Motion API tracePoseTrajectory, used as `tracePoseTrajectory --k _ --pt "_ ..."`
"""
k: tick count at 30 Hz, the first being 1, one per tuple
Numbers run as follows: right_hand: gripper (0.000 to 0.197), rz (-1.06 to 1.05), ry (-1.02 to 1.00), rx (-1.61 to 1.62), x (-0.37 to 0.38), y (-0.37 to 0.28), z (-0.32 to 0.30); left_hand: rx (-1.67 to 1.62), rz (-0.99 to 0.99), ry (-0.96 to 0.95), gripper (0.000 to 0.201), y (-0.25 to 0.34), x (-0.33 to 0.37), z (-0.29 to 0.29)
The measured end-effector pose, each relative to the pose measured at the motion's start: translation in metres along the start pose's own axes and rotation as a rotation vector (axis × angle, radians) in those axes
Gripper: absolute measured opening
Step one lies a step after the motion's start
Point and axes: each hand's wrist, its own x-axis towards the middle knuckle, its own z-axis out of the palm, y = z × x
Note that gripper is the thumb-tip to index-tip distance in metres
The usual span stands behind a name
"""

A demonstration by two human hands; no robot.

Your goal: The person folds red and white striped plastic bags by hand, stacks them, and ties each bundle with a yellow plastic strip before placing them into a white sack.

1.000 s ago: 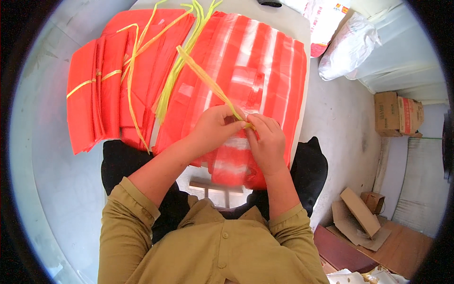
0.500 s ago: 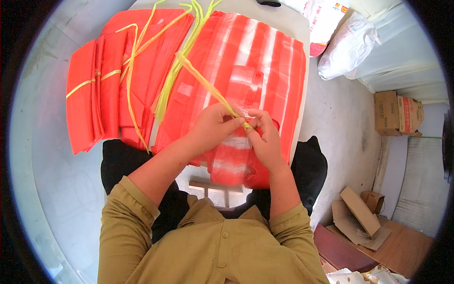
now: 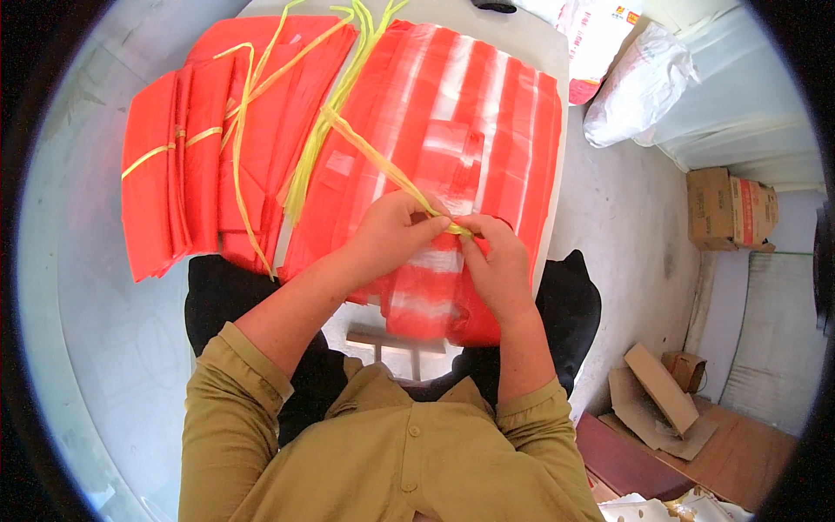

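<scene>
A yellow plastic strap [image 3: 376,159] runs from the upper left of a stack of red and clear striped plastic bags [image 3: 513,139] down to my fingers. My left hand [image 3: 393,228] pinches it between thumb and forefinger. Close beside it, my right hand [image 3: 498,257] pinches the strap's other part, its fingertips a little right of the left ones. Whether a knot sits between them I cannot tell. Under my hands a narrow folded part of the bags [image 3: 423,304] hangs over the near table edge.
Folded red bag bundles [image 3: 204,96] tied with yellow strap lie on the left. Loose yellow straps [image 3: 317,148] lie between them and the stack. White sacks [image 3: 639,87] and a cardboard box [image 3: 731,209] stand on the right, flattened cardboard [image 3: 639,404] at lower right.
My right hand has shifted slightly right, and its raised forefinger has come down onto the strap. My left hand stays nearly where it was.
</scene>
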Motion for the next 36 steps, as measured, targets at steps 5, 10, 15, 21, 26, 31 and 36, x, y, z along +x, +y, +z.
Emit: tracePoseTrajectory --k 5,10,15,21,26,31,36 --pt "0.018 0.17 -0.032 0.498 0.001 0.016 0.007 0.008 -0.013 0.011 0.017 0.001 -0.001 0.0" --pt "0.017 0.058 0.057 0.454 0.004 0.02 0.008 0.004 -0.002 0.014 0.017 -0.001 0.0 0.0" --pt "0.021 -0.099 0.085 -0.204 0.004 0.002 -0.001 -0.021 -0.006 0.005 0.018 -0.002 -0.001 0.0" --pt "0.02 -0.179 0.188 -0.164 0.006 0.005 0.008 -0.047 0.027 -0.018 0.019 -0.002 -0.002 -0.001" --pt "0.019 -0.19 0.135 0.015 0.005 0.018 0.014 -0.091 0.071 -0.032 0.02 -0.004 -0.001 -0.002" --pt "0.015 0.062 -0.107 0.344 0.0 0.027 0.01 -0.056 0.054 -0.015 0.02 0.002 -0.001 -0.002" --pt "0.019 0.226 -0.189 0.687 0.002 0.026 0.006 -0.051 0.022 0.029 0.019 -0.002 0.001 0.0"
